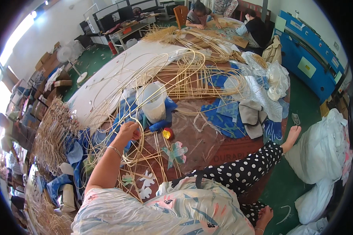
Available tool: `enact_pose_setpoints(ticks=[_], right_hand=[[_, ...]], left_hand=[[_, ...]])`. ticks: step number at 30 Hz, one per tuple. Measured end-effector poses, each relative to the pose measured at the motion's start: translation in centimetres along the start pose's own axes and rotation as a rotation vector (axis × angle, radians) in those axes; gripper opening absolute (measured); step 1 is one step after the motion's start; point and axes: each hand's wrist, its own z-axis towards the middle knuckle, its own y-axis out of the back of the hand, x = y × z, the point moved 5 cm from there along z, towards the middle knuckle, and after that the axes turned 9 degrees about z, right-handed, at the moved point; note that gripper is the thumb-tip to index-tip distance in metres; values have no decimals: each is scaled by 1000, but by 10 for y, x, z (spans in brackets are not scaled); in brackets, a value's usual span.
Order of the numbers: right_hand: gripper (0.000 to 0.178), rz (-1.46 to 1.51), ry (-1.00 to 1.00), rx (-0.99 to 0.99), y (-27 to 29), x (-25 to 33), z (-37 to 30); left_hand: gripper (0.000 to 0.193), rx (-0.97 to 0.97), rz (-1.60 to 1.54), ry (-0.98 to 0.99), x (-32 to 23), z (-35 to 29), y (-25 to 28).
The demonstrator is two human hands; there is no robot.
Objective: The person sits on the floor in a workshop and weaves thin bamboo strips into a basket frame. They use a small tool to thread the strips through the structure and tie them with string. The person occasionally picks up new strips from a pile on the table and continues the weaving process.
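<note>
My left hand (pixel 128 132), a bracelet on its wrist, is closed around thin tan rattan canes (pixel 139 147) bent into long loops. The loops spread up and away across the table. Just beyond the hand stands a translucent white plastic bucket (pixel 152 100) on blue cloth. To the right of the hand lie a small red and yellow object (pixel 168 133) and a pale green flower-shaped piece (pixel 175 154). White animal-shaped cutouts (pixel 146 183) lie nearer my lap. My right hand (pixel 264 216) is low at the right, against my polka-dot trouser leg; its fingers are partly hidden.
Piled woven rattan frames (pixel 200 80) cover the middle of the table (pixel 239 156). Plastic bags and cloth (pixel 259 84) lie at its right. Two people (pixel 200 17) work at the far end. Large white sacks (pixel 321 149) stand on the right, a blue machine (pixel 308 55) behind.
</note>
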Motion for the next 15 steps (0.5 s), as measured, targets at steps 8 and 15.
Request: enact_pose_setpoints(ticks=[8, 15], right_hand=[[14, -8, 41, 74, -36, 33, -16], [11, -107, 32, 78, -29, 29, -17]], left_hand=[[27, -621, 570, -182, 4, 8, 69], [34, -701, 819, -44, 39, 47, 120]])
